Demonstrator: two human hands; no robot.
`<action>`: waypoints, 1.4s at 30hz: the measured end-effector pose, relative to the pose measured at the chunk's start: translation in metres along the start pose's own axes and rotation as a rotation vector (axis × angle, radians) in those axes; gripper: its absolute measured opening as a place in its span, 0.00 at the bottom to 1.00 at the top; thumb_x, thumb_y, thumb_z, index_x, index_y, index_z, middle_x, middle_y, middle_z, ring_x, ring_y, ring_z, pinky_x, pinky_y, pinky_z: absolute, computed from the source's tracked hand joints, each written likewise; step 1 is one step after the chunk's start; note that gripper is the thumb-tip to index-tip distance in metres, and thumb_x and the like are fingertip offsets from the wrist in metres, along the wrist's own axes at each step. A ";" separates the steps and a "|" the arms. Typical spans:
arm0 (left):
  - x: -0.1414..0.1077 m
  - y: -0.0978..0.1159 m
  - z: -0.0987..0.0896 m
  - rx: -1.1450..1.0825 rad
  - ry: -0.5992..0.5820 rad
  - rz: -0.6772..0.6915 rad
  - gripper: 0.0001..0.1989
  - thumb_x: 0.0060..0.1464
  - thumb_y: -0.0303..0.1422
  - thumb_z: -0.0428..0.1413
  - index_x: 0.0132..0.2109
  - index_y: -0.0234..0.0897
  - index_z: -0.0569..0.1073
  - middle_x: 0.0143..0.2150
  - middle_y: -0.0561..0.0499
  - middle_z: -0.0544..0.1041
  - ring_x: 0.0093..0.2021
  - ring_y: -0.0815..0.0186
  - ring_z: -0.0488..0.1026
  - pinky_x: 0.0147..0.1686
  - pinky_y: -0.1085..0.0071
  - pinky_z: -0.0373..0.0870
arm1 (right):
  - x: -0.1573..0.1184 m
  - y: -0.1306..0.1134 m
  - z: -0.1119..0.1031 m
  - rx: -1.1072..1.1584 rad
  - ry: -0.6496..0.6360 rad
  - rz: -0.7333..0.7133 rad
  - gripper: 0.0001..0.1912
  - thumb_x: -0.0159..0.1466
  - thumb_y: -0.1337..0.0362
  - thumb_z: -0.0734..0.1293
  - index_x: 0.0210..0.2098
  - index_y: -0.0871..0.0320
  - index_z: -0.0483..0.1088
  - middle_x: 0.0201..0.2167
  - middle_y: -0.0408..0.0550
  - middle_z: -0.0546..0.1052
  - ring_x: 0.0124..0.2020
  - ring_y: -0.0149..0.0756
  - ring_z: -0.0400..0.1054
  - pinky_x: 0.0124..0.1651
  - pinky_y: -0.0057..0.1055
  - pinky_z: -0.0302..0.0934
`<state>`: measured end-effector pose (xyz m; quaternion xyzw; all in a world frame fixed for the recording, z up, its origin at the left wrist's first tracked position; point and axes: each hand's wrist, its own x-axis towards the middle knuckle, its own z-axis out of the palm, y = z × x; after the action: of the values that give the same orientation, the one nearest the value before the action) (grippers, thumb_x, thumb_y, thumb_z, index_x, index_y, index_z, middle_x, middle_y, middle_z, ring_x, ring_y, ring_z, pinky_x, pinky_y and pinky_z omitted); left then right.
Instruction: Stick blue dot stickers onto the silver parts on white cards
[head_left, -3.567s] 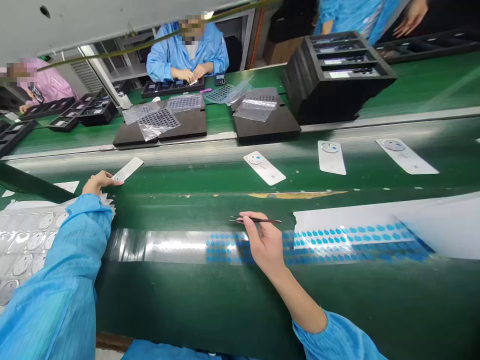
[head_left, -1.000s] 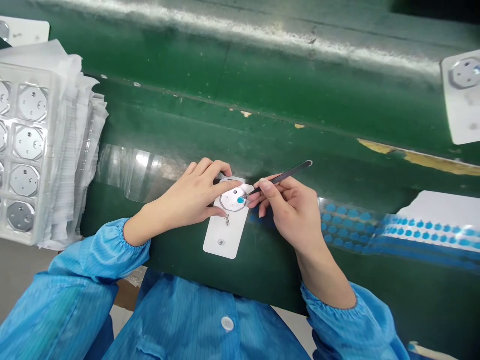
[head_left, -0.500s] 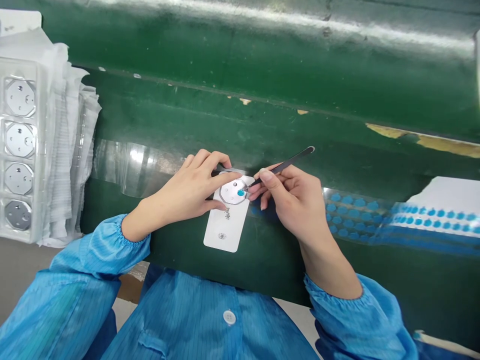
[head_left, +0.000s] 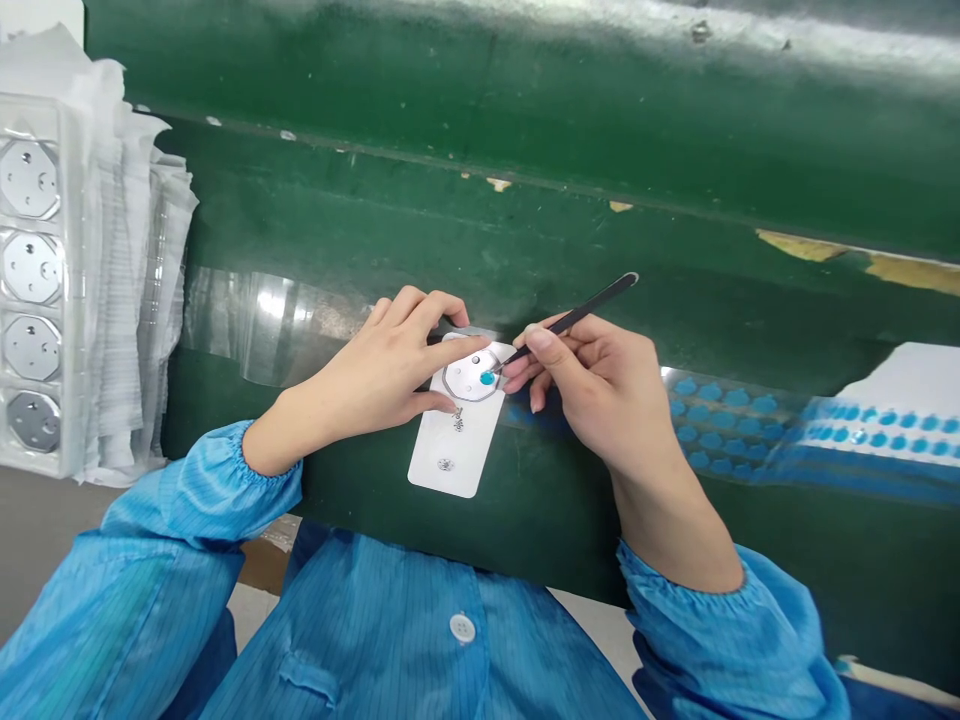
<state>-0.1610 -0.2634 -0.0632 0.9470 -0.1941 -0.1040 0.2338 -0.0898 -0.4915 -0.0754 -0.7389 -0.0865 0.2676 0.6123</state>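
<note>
**Blue dot and tweezers at the octagonal disc**

My right hand (head_left: 607,395) is closed in a pen-like grip on black tweezers (head_left: 592,305), their tip at a blue dot (head_left: 487,378) on a silvery octagonal disc (head_left: 461,378). My left hand (head_left: 375,370) is half open, thumb and forefinger spread about the disc, resting on the white card (head_left: 450,455) beneath it. I judge this to be fine work on the dot; any further move of the tip calls for a light touch and a steady card. The card lies aslant near the front edge of the desk (head_left: 450,240), reaching from beneath my left fingers towards me. The disc lies between my hands. A strip of blue dots (head_left: 720,425) runs rightward beyond my right wrist; a clear tray (head_left: 73,400) of similar discs sits by the front edge, to my left.
</note>
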 end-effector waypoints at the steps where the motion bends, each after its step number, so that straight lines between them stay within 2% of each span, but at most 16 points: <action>1: 0.000 0.000 0.000 0.001 0.000 0.001 0.29 0.61 0.38 0.66 0.66 0.44 0.68 0.63 0.40 0.65 0.58 0.48 0.63 0.56 0.47 0.68 | 0.000 0.000 0.000 0.001 0.002 0.000 0.21 0.66 0.43 0.74 0.35 0.55 0.76 0.25 0.47 0.81 0.20 0.35 0.74 0.16 0.26 0.66; 19: 0.000 -0.001 -0.001 -0.022 0.006 -0.004 0.29 0.62 0.38 0.65 0.67 0.45 0.67 0.63 0.40 0.66 0.59 0.47 0.63 0.57 0.46 0.67 | 0.001 -0.001 0.002 -0.006 0.001 -0.004 0.21 0.66 0.43 0.73 0.36 0.56 0.76 0.25 0.47 0.81 0.21 0.36 0.74 0.17 0.27 0.66; 24: -0.002 0.004 -0.001 -0.004 0.001 -0.009 0.36 0.58 0.40 0.68 0.69 0.42 0.63 0.64 0.38 0.65 0.59 0.46 0.62 0.57 0.46 0.66 | -0.001 0.004 0.003 -0.006 0.005 -0.021 0.21 0.67 0.43 0.72 0.37 0.56 0.75 0.26 0.47 0.81 0.21 0.35 0.74 0.18 0.27 0.67; 29: 0.001 0.019 0.001 0.045 0.032 -0.107 0.38 0.55 0.40 0.71 0.65 0.37 0.62 0.63 0.36 0.65 0.59 0.44 0.63 0.54 0.49 0.66 | -0.010 0.008 0.004 -0.063 0.014 -0.120 0.20 0.70 0.43 0.69 0.40 0.54 0.73 0.28 0.46 0.80 0.24 0.37 0.75 0.23 0.31 0.70; 33: 0.004 0.025 0.002 0.057 0.052 -0.161 0.38 0.51 0.39 0.73 0.61 0.36 0.61 0.61 0.37 0.66 0.57 0.46 0.64 0.51 0.53 0.66 | -0.014 0.008 0.006 -0.140 0.021 -0.225 0.20 0.72 0.42 0.67 0.40 0.53 0.72 0.27 0.45 0.78 0.23 0.36 0.73 0.27 0.33 0.71; 38: 0.006 0.027 0.004 0.080 0.074 -0.196 0.40 0.50 0.38 0.74 0.60 0.36 0.59 0.59 0.40 0.67 0.55 0.49 0.66 0.48 0.57 0.66 | -0.014 0.007 0.010 -0.082 0.074 -0.255 0.20 0.71 0.43 0.68 0.39 0.55 0.72 0.26 0.44 0.78 0.22 0.35 0.73 0.25 0.32 0.70; 42: 0.010 0.027 0.001 0.089 0.025 -0.209 0.38 0.50 0.36 0.74 0.59 0.38 0.61 0.58 0.43 0.69 0.55 0.50 0.65 0.49 0.58 0.64 | -0.013 0.011 0.012 -0.018 0.161 -0.321 0.19 0.72 0.46 0.68 0.40 0.56 0.72 0.25 0.44 0.78 0.21 0.32 0.72 0.23 0.28 0.68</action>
<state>-0.1606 -0.2902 -0.0516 0.9728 -0.0955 -0.1074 0.1817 -0.1088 -0.4894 -0.0834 -0.7401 -0.1567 0.1055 0.6454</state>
